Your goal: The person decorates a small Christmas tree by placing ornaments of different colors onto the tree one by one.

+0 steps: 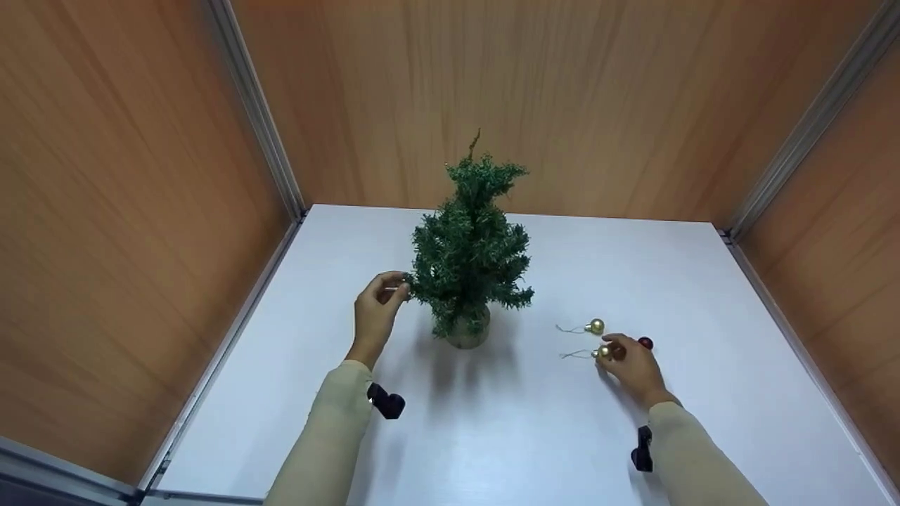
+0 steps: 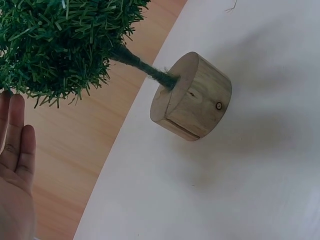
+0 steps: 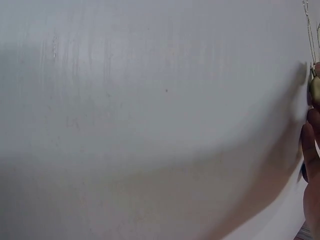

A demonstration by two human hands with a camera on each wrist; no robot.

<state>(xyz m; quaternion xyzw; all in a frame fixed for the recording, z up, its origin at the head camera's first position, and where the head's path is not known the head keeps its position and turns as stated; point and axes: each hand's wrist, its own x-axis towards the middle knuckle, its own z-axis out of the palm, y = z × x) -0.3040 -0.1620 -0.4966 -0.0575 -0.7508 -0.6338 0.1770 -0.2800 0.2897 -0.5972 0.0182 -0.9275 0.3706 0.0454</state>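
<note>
A small artificial Christmas tree (image 1: pixel 470 253) stands upright on a round wooden base (image 2: pixel 192 97). At its lower left side, my left hand (image 1: pixel 376 313) pinches the end of a branch between thumb and fingers; the wrist view shows other fingers extended just under the foliage. To the right, my right hand (image 1: pixel 633 369) is low over the table, thumb and fingertips around a gold bauble (image 1: pixel 603 352) with a thin string loop. A second gold bauble (image 1: pixel 597 326) lies just beyond it. A dark red bauble (image 1: pixel 645 343) shows behind the right hand, partly hidden by it.
The white table (image 1: pixel 534 436) is bounded by a wood-grain back panel (image 1: pixel 598 105) and side panels, with grey metal posts at the corners. Dark wrist cameras sit on both sleeves. String loops of the gold baubles point left toward the tree.
</note>
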